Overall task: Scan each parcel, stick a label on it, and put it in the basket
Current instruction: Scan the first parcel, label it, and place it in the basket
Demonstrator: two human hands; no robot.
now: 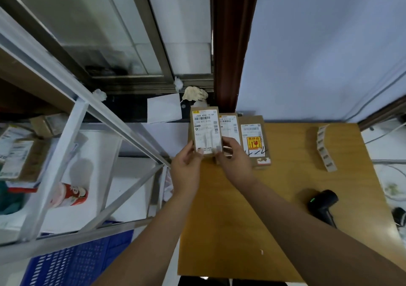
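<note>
Left hand (186, 164) and right hand (235, 157) pinch the parcel (205, 132) by its lower corners at the far edge of the desk (241, 219), label facing the viewer (presumably for scanning), scanner (323, 204) lying unheld.

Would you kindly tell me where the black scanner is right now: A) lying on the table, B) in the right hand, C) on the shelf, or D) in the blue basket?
A: the scanner lies on the table, untouched, while the left hand and the right hand both hold a parcel.
</note>
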